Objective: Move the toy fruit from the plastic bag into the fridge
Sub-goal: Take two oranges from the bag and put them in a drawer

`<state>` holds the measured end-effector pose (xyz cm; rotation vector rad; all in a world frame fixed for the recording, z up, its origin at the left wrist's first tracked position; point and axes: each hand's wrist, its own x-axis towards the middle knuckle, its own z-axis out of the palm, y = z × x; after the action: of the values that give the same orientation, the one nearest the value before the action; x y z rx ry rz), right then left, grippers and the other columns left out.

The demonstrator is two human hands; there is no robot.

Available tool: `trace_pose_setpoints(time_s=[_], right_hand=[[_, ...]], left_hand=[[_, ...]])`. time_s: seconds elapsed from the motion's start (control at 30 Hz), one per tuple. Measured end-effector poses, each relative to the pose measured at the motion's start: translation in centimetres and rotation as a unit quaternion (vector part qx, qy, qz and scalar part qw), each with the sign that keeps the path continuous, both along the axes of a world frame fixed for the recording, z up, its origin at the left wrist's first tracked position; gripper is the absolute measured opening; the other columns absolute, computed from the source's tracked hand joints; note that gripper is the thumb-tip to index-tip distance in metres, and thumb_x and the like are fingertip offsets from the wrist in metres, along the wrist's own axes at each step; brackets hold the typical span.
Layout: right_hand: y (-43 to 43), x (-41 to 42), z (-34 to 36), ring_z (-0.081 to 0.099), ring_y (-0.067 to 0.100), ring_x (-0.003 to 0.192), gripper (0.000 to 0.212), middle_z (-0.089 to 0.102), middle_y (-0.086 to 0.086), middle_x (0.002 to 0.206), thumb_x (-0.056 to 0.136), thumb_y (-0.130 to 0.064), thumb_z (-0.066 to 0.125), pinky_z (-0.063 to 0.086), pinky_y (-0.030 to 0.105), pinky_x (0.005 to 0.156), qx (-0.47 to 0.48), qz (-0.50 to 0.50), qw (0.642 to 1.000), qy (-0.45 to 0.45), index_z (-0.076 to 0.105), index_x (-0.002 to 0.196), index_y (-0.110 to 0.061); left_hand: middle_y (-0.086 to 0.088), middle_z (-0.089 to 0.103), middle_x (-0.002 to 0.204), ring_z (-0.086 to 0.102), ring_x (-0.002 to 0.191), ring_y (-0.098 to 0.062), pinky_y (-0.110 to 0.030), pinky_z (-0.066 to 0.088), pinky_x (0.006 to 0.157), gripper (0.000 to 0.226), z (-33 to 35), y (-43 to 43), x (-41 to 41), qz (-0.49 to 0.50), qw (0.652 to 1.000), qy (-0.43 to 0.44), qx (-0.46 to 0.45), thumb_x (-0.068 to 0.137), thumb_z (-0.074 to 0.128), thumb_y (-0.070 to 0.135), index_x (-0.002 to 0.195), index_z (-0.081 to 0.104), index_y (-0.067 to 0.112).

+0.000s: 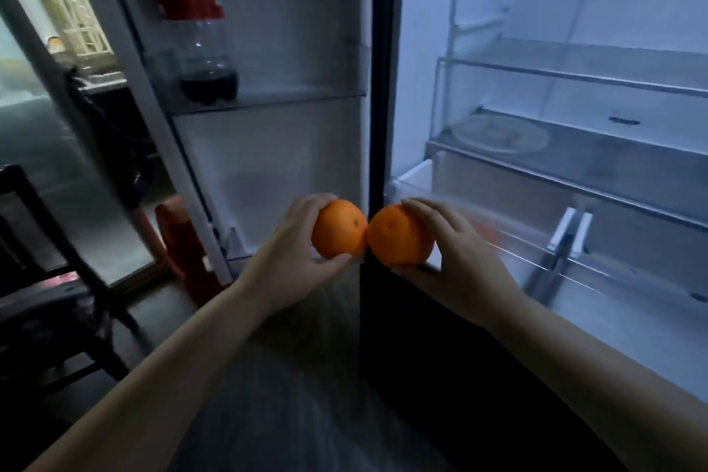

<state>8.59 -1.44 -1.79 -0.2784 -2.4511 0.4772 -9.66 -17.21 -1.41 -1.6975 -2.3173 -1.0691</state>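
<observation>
At frame centre: left hand (pixel 291 261) clasping one toy orange (pixel 339 228), right hand (pixel 456 261) clasping another (pixel 398 236), the two touching. Fridge (pixel 574 172) open, right. Drawer (pixel 498 238) possibly pulled out; blurred. Best lowered gently, one by one.

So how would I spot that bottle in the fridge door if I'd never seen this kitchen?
Start at the open fridge door on the left. On its upper shelf stands a clear plastic bottle, alone there. A wide red label and a little dark drink at the bottom set it apart from the two oranges in the hands below.
</observation>
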Motion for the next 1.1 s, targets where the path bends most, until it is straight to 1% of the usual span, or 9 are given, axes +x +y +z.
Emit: trace_pose_setpoints(time_s=[0.07, 0.13, 0.23, 0.4, 0.53, 0.63, 0.8, 1.0, 1.1], right_hand=[[1.7, 1.7, -0.1, 0.043, 0.015, 0.124, 0.077, 0.044, 0.000, 0.139, 0.073, -0.038, 0.077, 0.031, 0.015, 0.099, -0.007, -0.034, 0.999, 0.005, 0.041, 0.138, -0.017], [3.2, 3.1, -0.4, 0.044, 0.015, 0.124, 0.077, 0.044, -0.001, 0.139, 0.073, -0.038, 0.077, 0.036, 0.023, 0.101, -0.006, -0.066, 0.998, 0.011, 0.041, 0.138, -0.018], [5.2, 4.4, -0.7, 0.045, 0.017, 0.124, 0.075, 0.045, 0.000, 0.138, 0.074, -0.037, 0.076, 0.039, 0.027, 0.101, 0.001, -0.105, 0.994, 0.017, 0.042, 0.137, -0.016], [9.1, 5.0, -1.5, 0.043, 0.015, 0.126, 0.076, 0.043, -0.001, 0.140, 0.075, -0.036, 0.075, 0.038, 0.026, 0.103, 0.002, -0.160, 0.987, 0.003, 0.039, 0.139, -0.017], [12.7, 4.3, -2.0, 0.041, 0.012, 0.127, 0.077, 0.042, -0.002, 0.140, 0.075, -0.035, 0.075, 0.032, 0.018, 0.103, -0.005, -0.197, 0.980, -0.013, 0.038, 0.140, -0.017], [15.7, 3.1, -2.1, 0.039, 0.011, 0.128, 0.077, 0.040, -0.004, 0.141, 0.076, -0.038, 0.074, 0.029, 0.015, 0.102, -0.010, -0.216, 0.976, -0.035, 0.036, 0.141, -0.019], [20.2, 0.4, -2.5, 0.037, 0.010, 0.128, 0.076, 0.039, -0.004, 0.141, 0.078, -0.044, 0.071, 0.032, 0.021, 0.102, -0.015, -0.236, 0.970, -0.060, 0.036, 0.141, -0.020], [23.5, -1.6, -4.1, 0.036, 0.007, 0.128, 0.076, 0.039, -0.004, 0.140, 0.078, -0.042, 0.072, 0.021, 0.007, 0.102, -0.047, -0.256, 0.962, -0.086, 0.036, 0.141, -0.020], [24.4, -1.6, -4.7, 0.035, 0.002, 0.125, 0.076, 0.039, -0.006, 0.139, 0.077, -0.044, 0.071, 0.020, 0.004, 0.100, -0.067, -0.254, 0.959, -0.103, 0.036, 0.140, -0.022]], left_hand=[[0.010, 0.040, 0.130, 0.037, 0.112, 0.002, -0.011, 0.033, 0.090, 0.074, 0.2, 3.1, 0.7, -0.041, 0.999, 0.003, 0.004, 0.072, 0.077, 0.033, 0.135, 0.040, 0.019], [0.008, 0.042, 0.132, 0.042, 0.114, -0.002, -0.022, 0.038, 0.091, 0.074, 0.2, 5.9, 1.1, -0.070, 0.997, 0.013, 0.006, 0.068, 0.071, 0.040, 0.133, 0.041, 0.021], [0.010, 0.040, 0.134, 0.044, 0.116, -0.007, -0.029, 0.042, 0.090, 0.072, 0.3, 9.5, 1.6, -0.113, 0.993, 0.012, -0.004, 0.069, 0.068, 0.043, 0.133, 0.040, 0.025], [0.009, 0.042, 0.130, 0.042, 0.116, -0.006, -0.023, 0.036, 0.094, 0.070, -0.3, 16.0, 0.8, -0.184, 0.983, 0.008, -0.014, 0.072, 0.076, 0.032, 0.132, 0.042, 0.021], [0.014, 0.040, 0.127, 0.039, 0.113, 0.002, -0.004, 0.029, 0.089, 0.067, -0.8, 21.4, -1.0, -0.240, 0.970, 0.000, -0.035, 0.075, 0.076, 0.032, 0.132, 0.041, 0.026], [0.013, 0.040, 0.128, 0.032, 0.116, 0.010, 0.003, 0.021, 0.090, 0.069, -1.1, 25.5, -2.7, -0.280, 0.959, 0.003, -0.047, 0.076, 0.076, 0.030, 0.135, 0.041, 0.023], [0.008, 0.041, 0.133, 0.037, 0.121, 0.001, 0.000, 0.020, 0.096, 0.070, -2.2, 31.7, -6.1, -0.319, 0.945, 0.004, -0.069, 0.076, 0.076, 0.028, 0.137, 0.041, 0.023], [0.009, 0.040, 0.133, 0.039, 0.117, -0.001, 0.001, 0.024, 0.090, 0.070, -4.4, 36.1, -8.0, -0.329, 0.939, -0.004, -0.096, 0.076, 0.075, 0.030, 0.136, 0.040, 0.025], [0.010, 0.040, 0.133, 0.041, 0.116, -0.003, -0.010, 0.031, 0.090, 0.068, -5.2, 37.2, -8.3, -0.337, 0.932, -0.012, -0.131, 0.077, 0.074, 0.032, 0.136, 0.040, 0.026]])
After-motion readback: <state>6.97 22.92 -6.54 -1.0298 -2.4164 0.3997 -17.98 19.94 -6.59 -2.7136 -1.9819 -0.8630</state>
